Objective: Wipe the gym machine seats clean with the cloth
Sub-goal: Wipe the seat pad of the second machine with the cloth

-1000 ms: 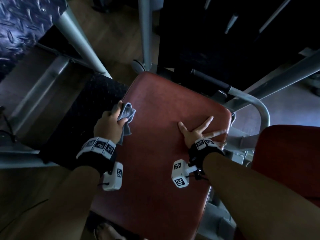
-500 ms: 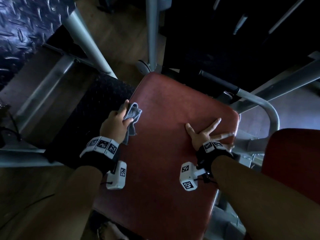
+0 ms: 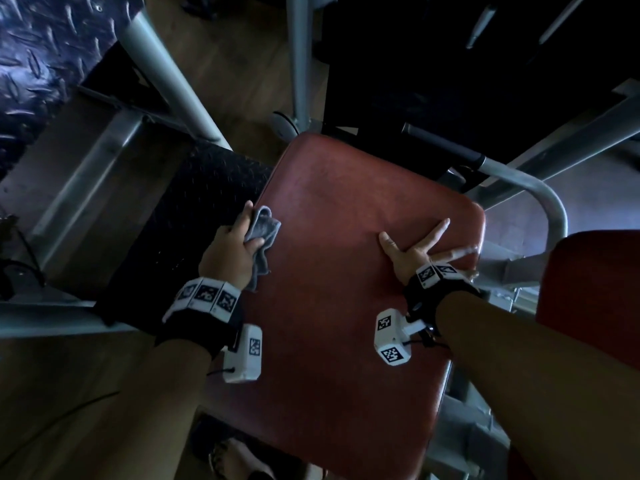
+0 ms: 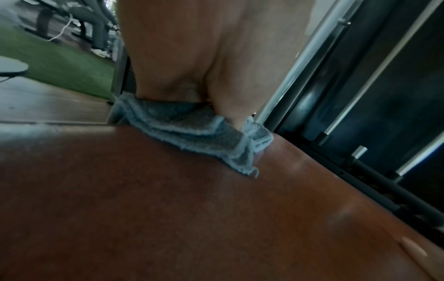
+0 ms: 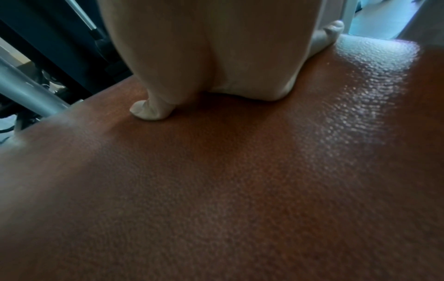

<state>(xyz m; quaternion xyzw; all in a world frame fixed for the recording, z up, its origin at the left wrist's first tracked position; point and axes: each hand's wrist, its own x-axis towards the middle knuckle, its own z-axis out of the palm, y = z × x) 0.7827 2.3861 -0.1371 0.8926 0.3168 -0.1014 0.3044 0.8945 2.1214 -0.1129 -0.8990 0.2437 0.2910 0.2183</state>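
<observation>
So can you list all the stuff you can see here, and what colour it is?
seat pad: one, red-brown, centre, under both hands
second pad: one, red, right edge
cloth: one, grey, bunched at the seat pad's left edge
frame tubes: several, grey metal, around the seat pad
tread plate: one, dark, top left
floor: brown wood, beyond the seat pad
wrist cameras: two, white, one below each wrist
left hand: holds the cloth
right hand: flat on the seat pad, fingers spread
</observation>
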